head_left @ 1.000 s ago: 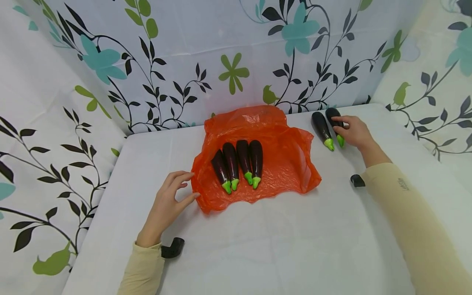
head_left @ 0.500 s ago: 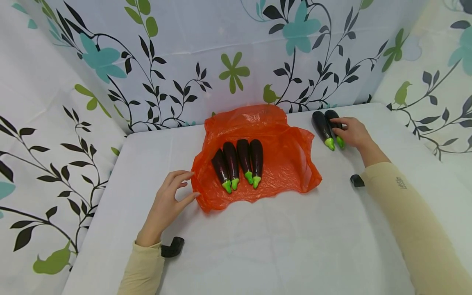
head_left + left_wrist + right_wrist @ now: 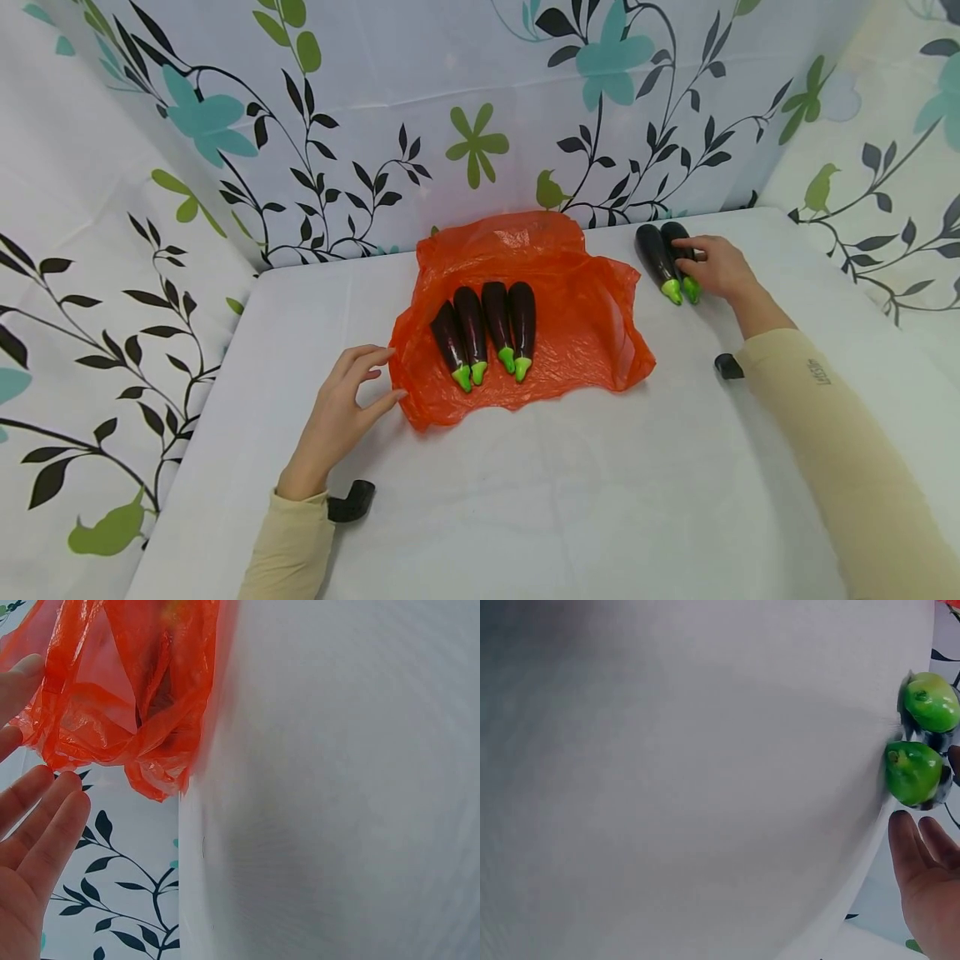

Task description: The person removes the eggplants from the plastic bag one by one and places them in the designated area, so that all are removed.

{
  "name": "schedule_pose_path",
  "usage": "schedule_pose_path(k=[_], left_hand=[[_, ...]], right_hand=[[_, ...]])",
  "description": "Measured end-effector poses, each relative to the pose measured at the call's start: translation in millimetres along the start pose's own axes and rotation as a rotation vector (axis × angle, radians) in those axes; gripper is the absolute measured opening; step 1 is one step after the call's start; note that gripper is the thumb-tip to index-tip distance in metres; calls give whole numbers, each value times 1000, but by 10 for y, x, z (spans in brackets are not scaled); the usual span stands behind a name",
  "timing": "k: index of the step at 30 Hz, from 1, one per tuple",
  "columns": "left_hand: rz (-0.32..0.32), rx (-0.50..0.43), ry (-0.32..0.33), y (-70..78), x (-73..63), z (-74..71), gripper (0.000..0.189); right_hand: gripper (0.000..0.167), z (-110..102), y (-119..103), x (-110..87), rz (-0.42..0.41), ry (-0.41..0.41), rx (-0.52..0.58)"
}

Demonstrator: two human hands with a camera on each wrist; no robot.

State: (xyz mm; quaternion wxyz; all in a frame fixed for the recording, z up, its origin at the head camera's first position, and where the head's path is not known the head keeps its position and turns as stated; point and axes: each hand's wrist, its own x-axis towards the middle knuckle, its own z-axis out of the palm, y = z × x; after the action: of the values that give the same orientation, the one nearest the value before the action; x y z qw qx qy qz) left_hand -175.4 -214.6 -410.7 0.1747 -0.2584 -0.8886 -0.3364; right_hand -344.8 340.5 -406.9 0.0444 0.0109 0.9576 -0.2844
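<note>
Hands set well apart over a white counter [image 3: 585,500]. Left hand [image 3: 345,404] loosely open, thumb parted from the fingers in a wide C, tips right at the left edge of an orange-red plastic bag [image 3: 577,325]; grips nothing, and cannot tell whether touching the thin film or only hovering against it. In the left wrist view, thumb above, fingers nearly straight below, crumpled bag edge just past the tips. Right hand [image 3: 722,268] narrower, far over on the right side of the counter, thumb and fingers bent round the dark body of the outer eggplant [image 3: 690,289], holding it low on the surface; cannot tell how firmly. In the right wrist view, two fingertips just beside its green end. Close alongside, to the left, the inner eggplant [image 3: 656,257], lying nearly parallel, both green ends toward the near side. Between the hands, on the spread bag, four more eggplants [image 3: 496,317] side by side in a slight fan, green ends likewise nearest. On both arms, beige sleeves [image 3: 288,542], with a small black piece at each wrist. Behind, white cloth [image 3: 375,83] printed with leaves, flowers and birds.
</note>
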Motion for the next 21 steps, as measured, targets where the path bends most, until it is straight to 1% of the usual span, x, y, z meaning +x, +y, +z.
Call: schedule_pose_path(k=[4, 6, 11, 16, 18, 21], left_hand=[[2, -2, -3, -1, 0, -1, 59], [4, -3, -3, -1, 2, -3, 59], [6, 0, -4, -6, 1, 3, 59], [5, 0, -4, 1, 5, 4, 59], [3, 2, -4, 1, 7, 4, 59], [0, 5, -3, -7, 6, 2, 59]], right_hand=[[49, -60, -90, -71, -7, 44, 16], [49, -100, -161, -121, -15, 78, 30], [51, -193, -374, -304, -44, 148, 90], [52, -241, -684, -616, -79, 169, 181], [51, -247, -819, -757, -112, 175, 201], [48, -243, -1014, -962, -184, 184, 228]])
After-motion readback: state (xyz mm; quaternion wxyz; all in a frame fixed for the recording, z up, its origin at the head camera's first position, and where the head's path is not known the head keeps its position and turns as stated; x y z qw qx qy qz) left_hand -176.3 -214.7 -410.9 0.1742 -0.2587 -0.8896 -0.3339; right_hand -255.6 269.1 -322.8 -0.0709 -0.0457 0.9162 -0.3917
